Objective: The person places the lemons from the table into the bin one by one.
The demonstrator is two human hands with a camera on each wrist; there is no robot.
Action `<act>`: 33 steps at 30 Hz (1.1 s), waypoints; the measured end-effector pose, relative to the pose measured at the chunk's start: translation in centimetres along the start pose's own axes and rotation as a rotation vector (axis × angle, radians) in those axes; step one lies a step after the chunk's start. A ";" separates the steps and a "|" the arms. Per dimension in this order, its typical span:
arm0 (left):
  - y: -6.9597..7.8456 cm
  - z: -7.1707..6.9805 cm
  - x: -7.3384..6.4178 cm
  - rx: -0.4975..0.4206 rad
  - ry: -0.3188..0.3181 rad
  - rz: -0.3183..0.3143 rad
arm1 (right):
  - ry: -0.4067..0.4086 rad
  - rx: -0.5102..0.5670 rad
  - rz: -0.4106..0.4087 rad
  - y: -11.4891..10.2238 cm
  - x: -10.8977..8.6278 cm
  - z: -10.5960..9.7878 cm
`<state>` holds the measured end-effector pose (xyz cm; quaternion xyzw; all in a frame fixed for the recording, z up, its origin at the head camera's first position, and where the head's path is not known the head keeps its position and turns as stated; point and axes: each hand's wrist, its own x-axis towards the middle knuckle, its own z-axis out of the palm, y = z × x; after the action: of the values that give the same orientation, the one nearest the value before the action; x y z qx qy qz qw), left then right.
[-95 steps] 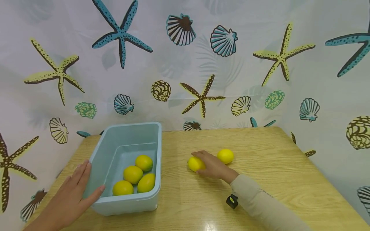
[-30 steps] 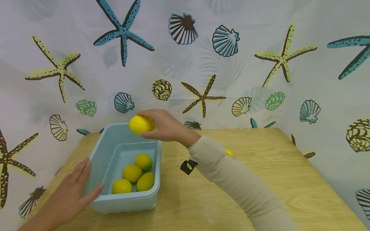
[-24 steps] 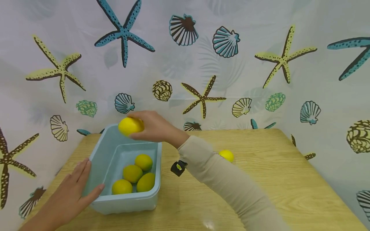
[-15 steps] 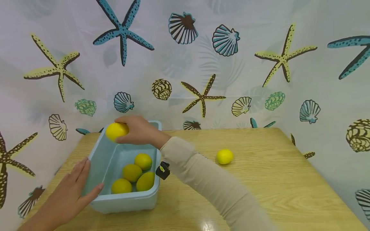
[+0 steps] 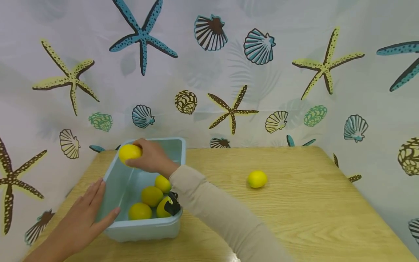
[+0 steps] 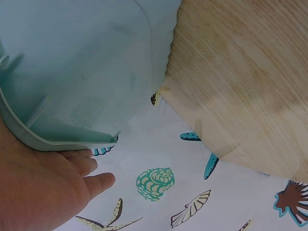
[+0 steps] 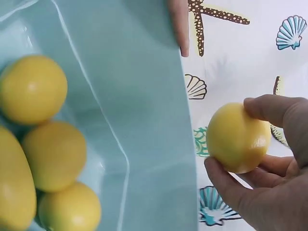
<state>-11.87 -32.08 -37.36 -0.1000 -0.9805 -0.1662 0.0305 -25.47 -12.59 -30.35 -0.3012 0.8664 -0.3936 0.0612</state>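
Observation:
My right hand (image 5: 148,155) pinches a yellow lemon (image 5: 129,154) over the far left part of a light blue plastic bin (image 5: 147,230). In the right wrist view, thumb and fingers curl round that lemon (image 7: 237,138). Inside the bin, several lemons (image 5: 152,196) sit toward the near right. The left hand (image 5: 80,218) rests along the bin's left rim, its fingers straight. In the left wrist view the left hand (image 6: 48,187) lies against the rim from outside. Another lemon (image 5: 257,179) lies on the table to the right of the bin.
The wooden table (image 5: 311,203) carries the bin on its left side. A curtain (image 5: 209,69) printed with starfish and shells hangs behind and at both sides. A small black camera (image 5: 172,203) hangs at the right wrist, overlapping the bin's right rim.
My right hand took hold of a lemon on the table, lifted it and carried it left over the bin, lowering slightly. The left hand stayed at the rim.

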 end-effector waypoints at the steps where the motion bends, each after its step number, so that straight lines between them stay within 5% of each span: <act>1: 0.0 0.0 0.0 -0.002 -0.002 -0.002 | -0.001 0.005 0.000 0.1 0.1 0.2; 9: 0.0 0.1 -0.3 -0.019 -0.019 -0.009 | -0.032 -0.082 -0.025 1.0 0.9 2.0; 20: -0.1 0.1 -0.3 -0.007 0.007 0.009 | -0.254 -0.420 -0.149 1.3 1.5 4.3; 25: -0.1 0.1 -0.2 -0.007 0.019 0.023 | -0.380 -0.571 -0.145 1.2 1.6 5.3; 33: -0.1 0.1 -0.2 -0.001 0.010 0.018 | -0.516 -0.561 -0.056 1.4 1.6 6.0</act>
<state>-11.71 -32.21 -37.50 -0.1082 -0.9793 -0.1671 0.0371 -25.34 -16.66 -35.21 -0.4189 0.8880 -0.0540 0.1816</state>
